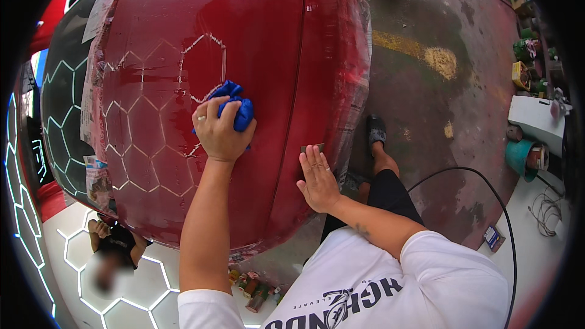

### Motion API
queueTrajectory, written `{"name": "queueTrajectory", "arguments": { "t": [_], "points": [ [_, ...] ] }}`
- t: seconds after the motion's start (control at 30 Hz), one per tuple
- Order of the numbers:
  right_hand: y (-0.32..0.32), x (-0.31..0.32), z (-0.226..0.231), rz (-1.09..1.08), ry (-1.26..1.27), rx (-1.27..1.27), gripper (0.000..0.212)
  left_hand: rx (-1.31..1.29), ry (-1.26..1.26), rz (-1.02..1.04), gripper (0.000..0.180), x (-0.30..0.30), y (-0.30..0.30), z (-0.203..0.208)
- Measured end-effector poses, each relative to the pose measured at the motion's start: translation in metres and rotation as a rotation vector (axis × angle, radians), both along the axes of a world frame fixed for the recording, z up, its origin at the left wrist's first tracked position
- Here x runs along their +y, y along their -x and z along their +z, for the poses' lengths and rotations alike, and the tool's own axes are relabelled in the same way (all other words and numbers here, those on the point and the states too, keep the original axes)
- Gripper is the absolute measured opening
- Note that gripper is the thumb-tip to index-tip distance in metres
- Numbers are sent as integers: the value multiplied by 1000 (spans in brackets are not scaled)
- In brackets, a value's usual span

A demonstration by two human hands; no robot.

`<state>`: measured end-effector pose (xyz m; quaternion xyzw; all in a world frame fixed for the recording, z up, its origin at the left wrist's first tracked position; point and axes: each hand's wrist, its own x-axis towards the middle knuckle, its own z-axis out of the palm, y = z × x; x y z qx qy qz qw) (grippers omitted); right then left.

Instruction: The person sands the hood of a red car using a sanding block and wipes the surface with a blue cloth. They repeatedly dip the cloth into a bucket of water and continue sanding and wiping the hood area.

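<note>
My left hand (214, 133) is closed around a bunched, bright blue cloth (244, 115) and rests with it on a wet, glossy red car panel (262, 36). To its right and nearer to me, my right hand (318, 186) lies almost flat on the panel's curved side, its fingers close together. Under those fingertips sits a small brownish piece of sandpaper (304, 148), mostly hidden. A dark seam runs lengthwise along the panel between my two hands. Hexagonal light reflections and water streaks show on the paint, mainly left of the cloth.
Newspaper and plastic masking (94, 94) borders the dark glass on the left; more wraps the right edge. A black hose (503, 207) curves across the right side. Cans, a teal bucket (519, 157) and boxes line the wall. Another person (119, 247) stands at lower left.
</note>
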<state>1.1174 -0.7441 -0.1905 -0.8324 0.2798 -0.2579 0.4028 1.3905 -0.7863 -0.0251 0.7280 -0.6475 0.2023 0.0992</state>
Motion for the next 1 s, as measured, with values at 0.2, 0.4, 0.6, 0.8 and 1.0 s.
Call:
{"name": "queueTrajectory", "arguments": {
  "t": [0.2,0.4,0.6,0.8,1.0],
  "points": [
    [-82,-228,-1,-353,78,-47,67,7,32,-17,37,48,22,-2],
    [-74,-294,45,-161,-250,-92,61,-31,48,-19,35,49,21,1],
    [-106,-185,49,-133,254,13,59,38,33,66,27,8,-1,4],
    [-52,4,77,175,208,35,76,19,-30,201,32,-39,-38,18],
    [-148,-287,62,-284,288,79,65,12,4,173,36,-94,-36,21]
  ]
}}
